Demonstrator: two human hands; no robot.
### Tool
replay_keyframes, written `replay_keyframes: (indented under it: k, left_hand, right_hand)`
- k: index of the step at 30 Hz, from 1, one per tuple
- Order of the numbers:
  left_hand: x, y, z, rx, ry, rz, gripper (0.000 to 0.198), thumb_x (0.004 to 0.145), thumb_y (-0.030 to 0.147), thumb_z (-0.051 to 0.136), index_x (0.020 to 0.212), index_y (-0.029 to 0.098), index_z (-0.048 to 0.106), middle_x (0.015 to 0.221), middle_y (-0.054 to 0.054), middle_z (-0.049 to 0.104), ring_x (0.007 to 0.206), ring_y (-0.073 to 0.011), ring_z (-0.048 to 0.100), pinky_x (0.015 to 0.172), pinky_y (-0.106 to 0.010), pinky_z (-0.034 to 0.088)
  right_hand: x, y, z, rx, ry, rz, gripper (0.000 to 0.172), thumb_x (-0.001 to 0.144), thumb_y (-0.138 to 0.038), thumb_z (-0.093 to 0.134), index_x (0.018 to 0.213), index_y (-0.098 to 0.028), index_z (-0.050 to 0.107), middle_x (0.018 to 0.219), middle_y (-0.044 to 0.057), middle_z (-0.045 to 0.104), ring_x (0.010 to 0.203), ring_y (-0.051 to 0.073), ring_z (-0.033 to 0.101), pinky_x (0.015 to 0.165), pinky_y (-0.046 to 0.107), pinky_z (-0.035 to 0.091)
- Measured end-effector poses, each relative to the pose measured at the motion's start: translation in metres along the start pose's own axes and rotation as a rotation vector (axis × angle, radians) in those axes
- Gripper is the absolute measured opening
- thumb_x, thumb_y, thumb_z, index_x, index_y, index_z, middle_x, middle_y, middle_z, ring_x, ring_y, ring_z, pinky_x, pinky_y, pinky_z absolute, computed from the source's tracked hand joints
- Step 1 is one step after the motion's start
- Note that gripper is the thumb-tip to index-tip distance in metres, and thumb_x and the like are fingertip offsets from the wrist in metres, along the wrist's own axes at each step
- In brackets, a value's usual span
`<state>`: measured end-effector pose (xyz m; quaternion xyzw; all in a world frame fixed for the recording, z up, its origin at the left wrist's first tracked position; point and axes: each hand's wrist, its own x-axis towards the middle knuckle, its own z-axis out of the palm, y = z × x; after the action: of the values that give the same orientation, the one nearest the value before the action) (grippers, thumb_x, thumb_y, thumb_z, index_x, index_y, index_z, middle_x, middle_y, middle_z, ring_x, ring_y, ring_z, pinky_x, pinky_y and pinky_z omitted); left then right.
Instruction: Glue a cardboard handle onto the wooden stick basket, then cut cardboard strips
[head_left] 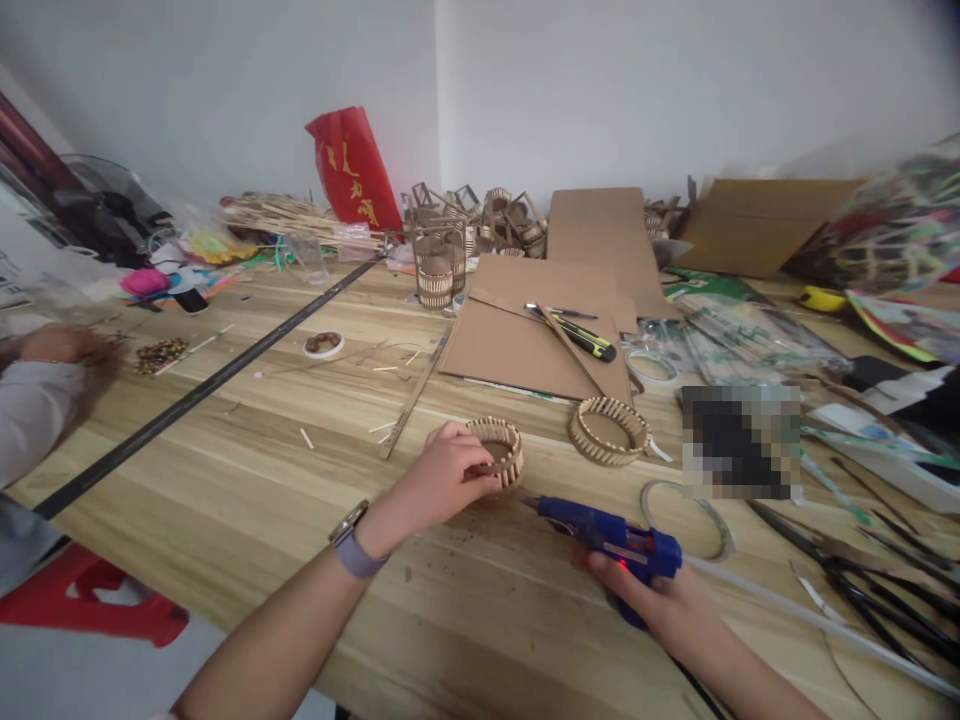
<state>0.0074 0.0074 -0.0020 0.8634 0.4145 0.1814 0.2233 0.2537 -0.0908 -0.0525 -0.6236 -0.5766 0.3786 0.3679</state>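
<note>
My left hand point(448, 472) grips a small round ring of upright cardboard sticks point(501, 450) that rests on the wooden table point(247, 480). On that wrist is a watch with a purple strap. My right hand point(654, 600) is closed round a blue hot glue gun point(609, 538). Its nozzle points left toward the ring and stops a little short of it. A second, wider stick ring point(609, 430) lies to the right of the first.
Cardboard sheets point(525, 340) carry a yellow-and-black utility knife point(585, 340). A tape roll point(694, 520) lies by the gun and scissors point(847, 570) to the right. Finished stick baskets point(436, 270) and a red bag point(352, 170) stand at the back. Another person's arm point(41, 390) rests far left.
</note>
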Motion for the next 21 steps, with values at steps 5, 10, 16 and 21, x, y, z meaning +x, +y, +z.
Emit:
replay_keyframes:
  k: [5,10,16,21]
  left_hand:
    - [-0.001,0.004,-0.004,-0.08,-0.01,-0.029,0.024,0.085,0.026,0.068,0.065,0.018,0.058,0.075,-0.001,0.062,0.094,-0.0212,0.051,0.084,-0.031,0.04]
    - [-0.004,0.006,-0.004,-0.099,0.004,-0.013,0.022,0.085,0.025,0.068,0.066,0.018,0.058,0.076,-0.001,0.063,0.096,-0.0214,0.051,0.087,-0.031,0.04]
    - [-0.003,0.007,-0.005,-0.108,0.001,-0.02,0.022,0.086,0.025,0.068,0.067,0.018,0.058,0.076,-0.001,0.063,0.095,-0.0213,0.052,0.085,-0.03,0.041]
    - [-0.004,0.006,-0.006,-0.13,0.003,-0.024,0.024,0.087,0.028,0.067,0.067,0.017,0.058,0.076,-0.002,0.063,0.095,-0.0211,0.052,0.085,-0.03,0.041]
  right_hand:
    - [0.004,0.004,0.0,-0.097,-0.015,-0.09,0.053,0.075,-0.072,0.053,0.074,-0.023,0.07,0.061,0.004,0.064,0.06,0.023,0.06,0.065,0.036,0.055]
    - [0.006,0.012,0.0,-0.162,0.012,-0.08,0.053,0.075,-0.074,0.051,0.064,-0.024,0.066,0.05,0.002,0.055,0.054,0.021,0.054,0.055,0.033,0.051]
    - [0.003,0.009,0.002,-0.145,0.005,-0.056,0.055,0.077,-0.072,0.049,0.059,-0.022,0.063,0.054,0.002,0.057,0.054,0.02,0.053,0.055,0.032,0.049]
    - [0.004,0.006,0.003,-0.13,0.011,-0.044,0.053,0.078,-0.071,0.048,0.061,-0.022,0.063,0.058,0.002,0.06,0.057,0.02,0.054,0.057,0.032,0.048]
